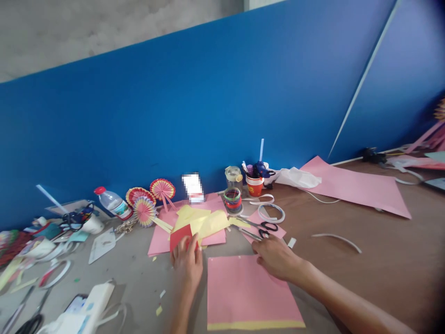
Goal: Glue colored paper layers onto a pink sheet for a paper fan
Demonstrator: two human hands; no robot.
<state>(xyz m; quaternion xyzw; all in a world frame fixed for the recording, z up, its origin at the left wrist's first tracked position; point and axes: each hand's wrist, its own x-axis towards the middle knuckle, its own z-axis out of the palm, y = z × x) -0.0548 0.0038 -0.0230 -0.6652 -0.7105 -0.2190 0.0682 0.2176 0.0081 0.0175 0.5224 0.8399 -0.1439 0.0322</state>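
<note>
My left hand [187, 263] rests on the table with its fingers closed on a small red paper piece [179, 234]. Just beyond it lie crumpled yellow paper sheets [205, 221] on a pink sheet [163, 237]. My right hand [276, 256] lies at the top right corner of a pink paper sheet [243, 292] with a yellow strip along its near edge. Its fingers are curled down on the paper, close to a pair of black-handled scissors [259, 227].
Colourful folded paper fans [148, 197], a water bottle [113, 202], a tape-roll stack [232, 199], a red cup of pens [255, 183] and white tape loops [271, 212] stand along the blue partition wall [208, 102]. A large pink sheet [354, 185] lies far right. Clutter fills the left.
</note>
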